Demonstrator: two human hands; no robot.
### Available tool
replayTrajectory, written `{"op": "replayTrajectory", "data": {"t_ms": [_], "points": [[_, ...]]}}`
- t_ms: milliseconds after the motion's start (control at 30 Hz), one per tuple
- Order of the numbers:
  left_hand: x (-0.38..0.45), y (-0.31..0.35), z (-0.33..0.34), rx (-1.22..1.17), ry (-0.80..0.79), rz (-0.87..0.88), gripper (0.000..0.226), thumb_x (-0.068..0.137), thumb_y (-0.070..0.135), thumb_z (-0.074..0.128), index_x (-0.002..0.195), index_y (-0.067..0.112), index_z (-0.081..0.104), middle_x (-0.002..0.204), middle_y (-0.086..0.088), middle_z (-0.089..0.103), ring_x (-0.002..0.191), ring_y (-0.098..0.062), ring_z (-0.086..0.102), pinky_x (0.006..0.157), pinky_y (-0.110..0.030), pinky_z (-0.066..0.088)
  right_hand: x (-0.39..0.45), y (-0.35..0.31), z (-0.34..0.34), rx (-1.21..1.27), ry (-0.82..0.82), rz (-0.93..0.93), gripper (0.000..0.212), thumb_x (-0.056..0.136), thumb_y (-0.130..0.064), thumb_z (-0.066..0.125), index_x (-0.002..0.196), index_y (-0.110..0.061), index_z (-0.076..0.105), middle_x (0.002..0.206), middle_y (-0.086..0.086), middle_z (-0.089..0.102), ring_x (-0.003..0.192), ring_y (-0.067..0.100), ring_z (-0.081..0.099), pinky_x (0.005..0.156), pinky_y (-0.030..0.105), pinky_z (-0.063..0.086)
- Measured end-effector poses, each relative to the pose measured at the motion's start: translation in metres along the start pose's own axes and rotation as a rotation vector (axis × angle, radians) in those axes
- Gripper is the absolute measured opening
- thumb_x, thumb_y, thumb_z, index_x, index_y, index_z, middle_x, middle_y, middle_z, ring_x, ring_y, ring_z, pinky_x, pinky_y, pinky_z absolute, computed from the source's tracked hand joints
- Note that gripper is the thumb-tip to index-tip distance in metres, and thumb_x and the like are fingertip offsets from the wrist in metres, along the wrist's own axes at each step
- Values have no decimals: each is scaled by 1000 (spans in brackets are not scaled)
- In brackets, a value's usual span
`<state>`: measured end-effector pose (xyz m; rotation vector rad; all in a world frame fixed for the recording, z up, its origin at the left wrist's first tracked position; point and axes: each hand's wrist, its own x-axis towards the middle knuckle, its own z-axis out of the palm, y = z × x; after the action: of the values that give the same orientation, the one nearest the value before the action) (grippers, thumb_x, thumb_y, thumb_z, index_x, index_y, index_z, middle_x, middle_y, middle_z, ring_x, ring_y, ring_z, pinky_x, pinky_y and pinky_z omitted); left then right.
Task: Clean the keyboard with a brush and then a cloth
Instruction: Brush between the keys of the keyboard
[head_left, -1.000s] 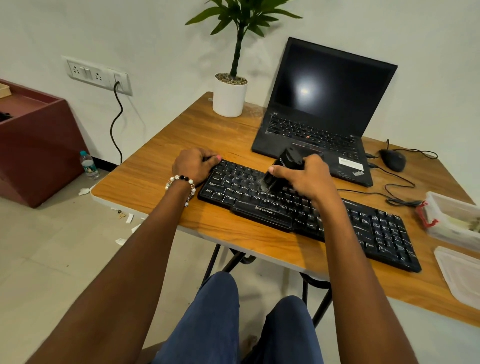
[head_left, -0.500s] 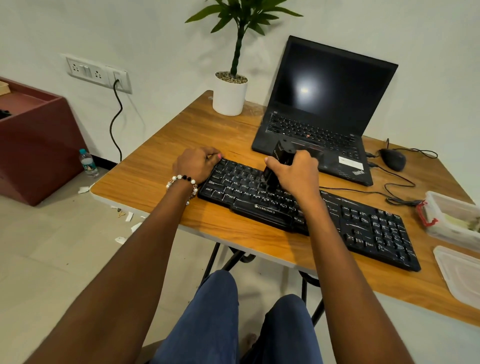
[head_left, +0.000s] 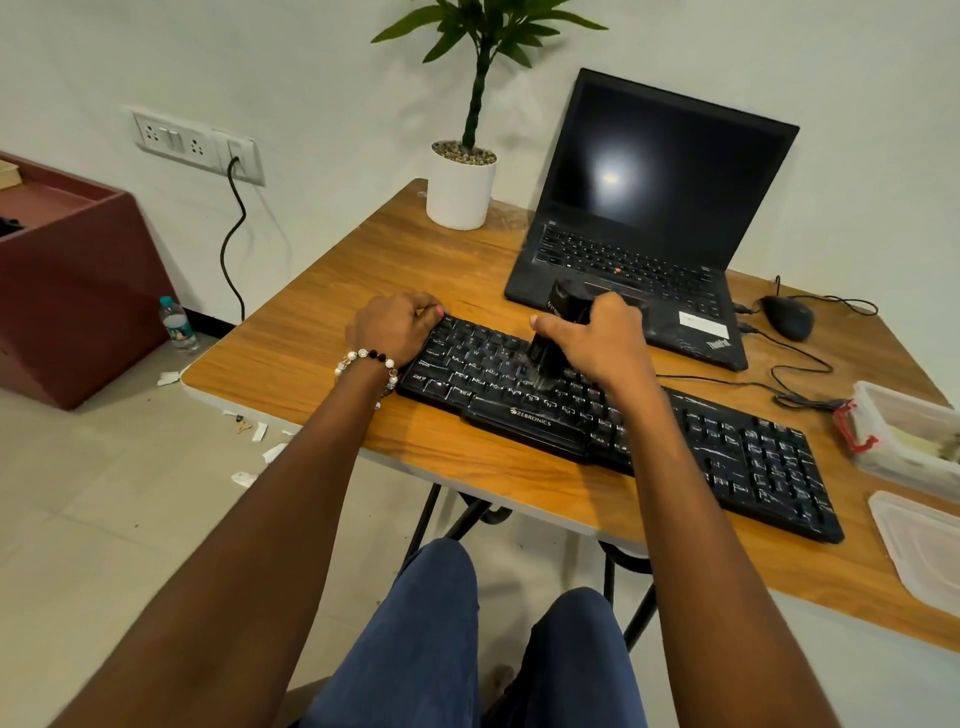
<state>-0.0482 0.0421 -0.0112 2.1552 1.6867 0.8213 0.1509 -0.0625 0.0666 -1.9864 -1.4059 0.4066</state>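
A black keyboard (head_left: 737, 452) with dusty white streaks lies slanted across the wooden table (head_left: 322, 343). My right hand (head_left: 597, 343) grips a black brush (head_left: 558, 332) held upright, its bristles down on the keys left of the keyboard's middle. My left hand (head_left: 389, 325), with a bead bracelet at the wrist, holds the keyboard's far left corner, fingers curled over its edge. No cloth shows in the frame.
An open black laptop (head_left: 654, 208) stands behind the keyboard, a white plant pot (head_left: 460, 195) to its left. A wired mouse (head_left: 787, 317) and its cable lie at the right. A clear plastic box (head_left: 914, 441) and its lid (head_left: 919, 551) sit at the right edge.
My right hand has moved the brush leftward along the keys and tipped it more upright. The left hand has stayed on the keyboard's corner.
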Motion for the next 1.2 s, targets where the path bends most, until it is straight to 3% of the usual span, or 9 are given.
{"op": "replayTrajectory", "data": {"t_ms": [133,300,400,500,567,700,867,1000,1200], "points": [[0,1,0,10,1,-18,30,98,48,46,113,35,68,103,2,71,87,-20,62,63,-26,38,6,-3,-2,41,82,-39,35,84,-40,74,88,-8,60,83,1,62,71,13,59,55,24,44],[1,-1,1,25,-5,-7,30,97,50,46,113,37,68,102,2,71,89,-22,64,64,-27,42,-4,3,15,52,116,-52,39,86,-41,71,84,-3,64,81,8,68,74,23,67,65,40,57],[2,-2,2,23,-17,-15,31,97,52,46,113,37,67,98,1,71,88,-23,64,64,-27,42,-4,-1,5,-9,22,-54,30,86,-34,72,73,-12,56,74,3,62,69,18,61,65,39,54],[3,-3,3,26,-13,-22,31,97,52,45,114,37,67,95,0,71,87,-23,64,64,-28,42,2,-6,-7,25,-76,-12,28,82,-32,76,81,-10,59,80,5,66,61,15,60,51,29,51],[3,-3,3,22,-12,-25,31,97,52,45,114,37,67,94,1,71,83,-21,62,62,-26,40,5,-9,-6,125,-1,-2,36,81,-38,77,86,-6,62,81,6,68,56,14,58,45,26,47],[3,-3,2,19,-14,-28,32,97,52,45,114,37,67,87,2,69,78,-19,60,62,-27,41,2,-11,14,157,138,-10,43,83,-45,73,84,-3,61,82,5,67,72,19,66,65,39,58],[4,-5,4,30,-16,-23,32,96,54,45,115,38,67,95,1,71,81,-20,61,64,-27,44,-6,-10,27,-7,124,-64,34,87,-39,69,81,-9,56,73,0,58,72,20,61,54,27,46],[5,-5,4,32,-20,-26,32,97,53,45,115,38,66,97,2,71,82,-19,61,65,-27,45,3,-9,12,64,-29,17,34,83,-38,74,88,-7,59,84,7,65,66,17,63,52,30,51],[5,-6,6,31,1,-16,32,96,54,45,113,39,67,99,1,71,89,-22,62,68,-30,47,2,-7,19,76,149,-29,40,84,-45,72,71,-11,54,71,-1,59,69,18,61,55,28,45]]}}
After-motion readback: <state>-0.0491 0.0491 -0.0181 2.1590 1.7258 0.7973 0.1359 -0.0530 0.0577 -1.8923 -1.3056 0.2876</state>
